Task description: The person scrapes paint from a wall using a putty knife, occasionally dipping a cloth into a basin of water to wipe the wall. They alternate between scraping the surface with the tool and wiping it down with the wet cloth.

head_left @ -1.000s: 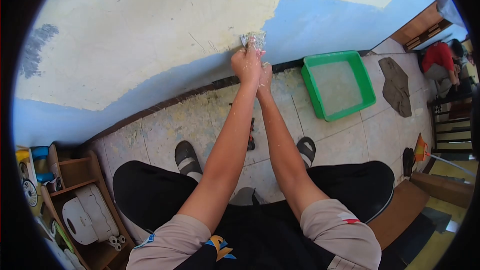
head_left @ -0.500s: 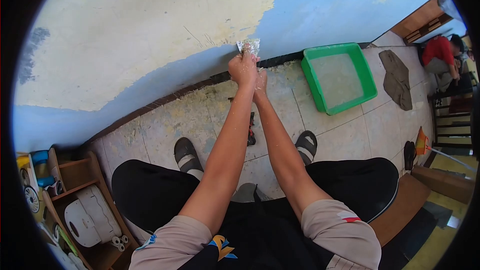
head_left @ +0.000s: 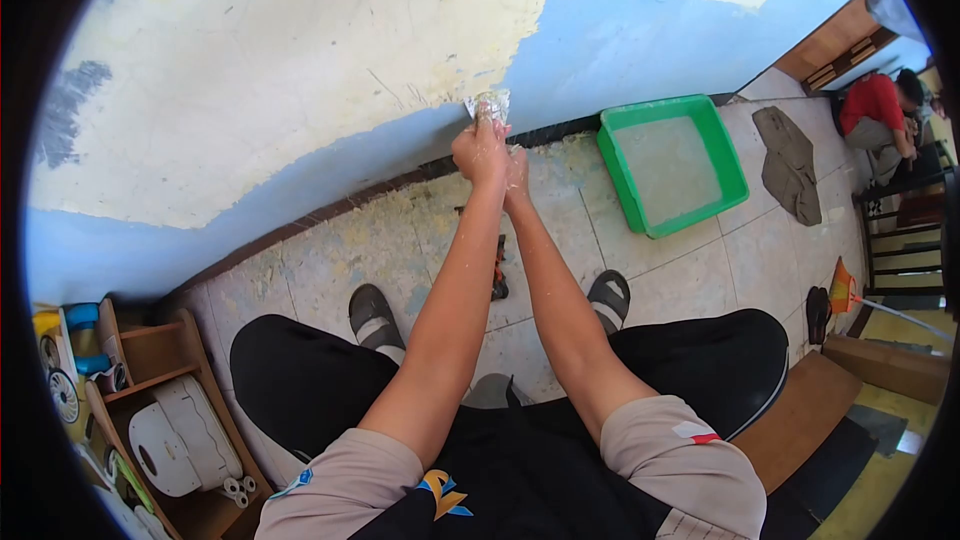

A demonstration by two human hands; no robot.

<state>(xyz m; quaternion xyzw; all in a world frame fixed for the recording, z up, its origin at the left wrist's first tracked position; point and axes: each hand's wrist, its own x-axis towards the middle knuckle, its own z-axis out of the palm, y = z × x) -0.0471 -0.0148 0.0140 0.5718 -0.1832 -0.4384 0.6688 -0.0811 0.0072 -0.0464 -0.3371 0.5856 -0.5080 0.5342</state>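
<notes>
Both hands are together at the lower part of the wall [head_left: 330, 50], which is cream with blue paint left along its lower edge. My left hand [head_left: 480, 152] is closed around a scraper [head_left: 492, 103], its flaked, paint-covered blade pointing at the wall near the cream and blue border. My right hand [head_left: 517, 172] is closed just behind and beside the left, apparently on the handle; its fingers are mostly hidden. Paint bits stick to both hands. Below my forearms a dark and orange object [head_left: 499, 275] lies on the floor, partly covered.
A green tub [head_left: 624, 180] with cloudy liquid stands right of my hands, a brown cloth [head_left: 788, 165] beyond it. Paint flakes cover the tiles [head_left: 350, 240]. A wooden shelf [head_left: 190, 360] stands at left. Another person in a red shirt [head_left: 868, 105] crouches at far right, near an orange dustpan [head_left: 843, 283].
Both hands and the scraper have shifted slightly down and back toward me, staying close to the wall. The view has moved a little; the hold looks the same.
</notes>
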